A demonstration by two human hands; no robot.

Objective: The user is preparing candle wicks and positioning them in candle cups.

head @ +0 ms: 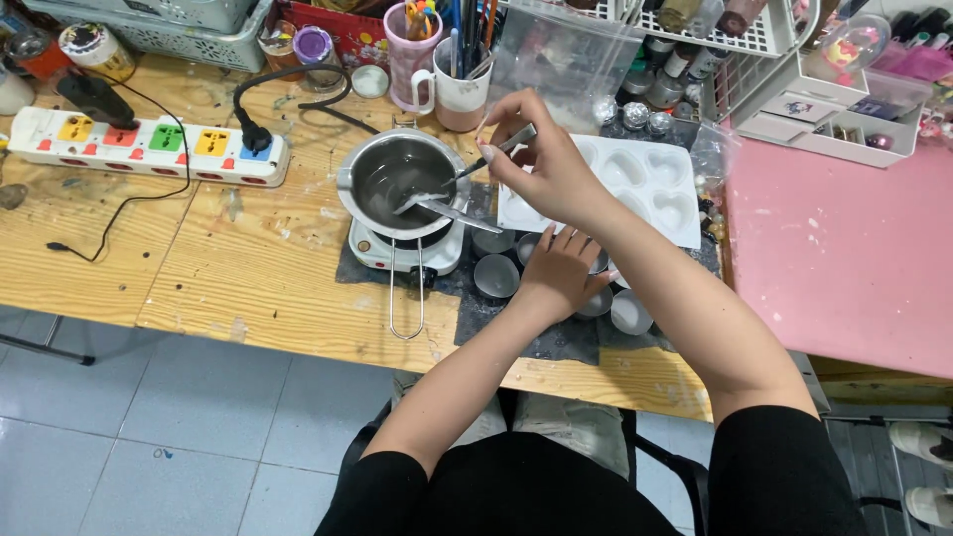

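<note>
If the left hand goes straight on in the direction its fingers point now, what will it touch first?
The left hand points up and away, toward the white heart-shaped mould. It would probably meet the mould's near edge first. The right arm crosses above it, so depth is uncertain.

Silver melting pot [397, 174] at frame centre; white heart mould [650, 189] to its right; pink tabletop [844, 258] at far right; multicoloured sockets on white power strip [149, 147] at upper left.

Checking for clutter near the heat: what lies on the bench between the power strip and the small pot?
In the head view, only a black plug and its cable; otherwise bare wood between power strip and pot.
</note>
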